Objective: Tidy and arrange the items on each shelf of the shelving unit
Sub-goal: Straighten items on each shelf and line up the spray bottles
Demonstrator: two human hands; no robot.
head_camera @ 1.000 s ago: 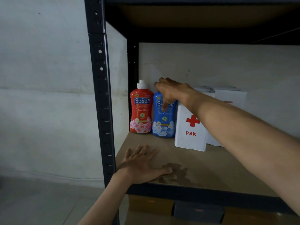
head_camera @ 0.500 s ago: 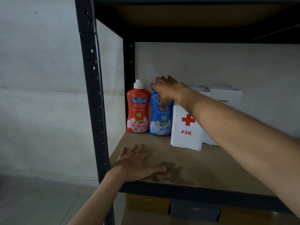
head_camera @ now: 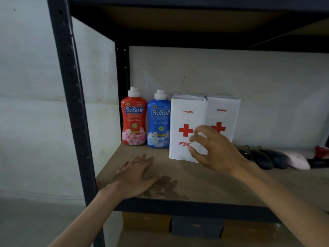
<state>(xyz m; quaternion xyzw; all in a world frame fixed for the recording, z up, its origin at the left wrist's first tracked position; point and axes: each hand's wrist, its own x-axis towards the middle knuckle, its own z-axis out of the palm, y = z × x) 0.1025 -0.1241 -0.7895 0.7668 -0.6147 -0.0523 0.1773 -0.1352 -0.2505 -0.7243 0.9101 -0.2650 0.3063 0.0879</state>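
Comparing this moment with half a second ago, your right hand (head_camera: 216, 150) has left the cap of the blue SoSoft bottle (head_camera: 159, 120) and drawn back toward you. It now hangs in the air in front of the nearer white P3K first-aid box (head_camera: 187, 127), clear of the bottle. The bottle's white cap, covered before, is now fully visible.

Your right hand's fingers are curled and loosely spread, thumb below, and they grip nothing. Motion blur prevents you from confirming whether the fingertips touch the box face.

Your left hand (head_camera: 137, 175) stays flat, palm down, on the shelf board (head_camera: 204, 182) near its front left corner. Its fingers are extended and slightly fanned, beside a dark stain (head_camera: 165, 188) on the board.

At the back left of the shelf, the red SoSoft bottle (head_camera: 133, 118) stands upright next to the rear post. The blue bottle stands upright just beside it. The two first-aid boxes follow to the right, the second first-aid box (head_camera: 222, 118) set slightly behind the first. Further right, several computer mice (head_camera: 274, 157) lie in a row, well apart from your hands.
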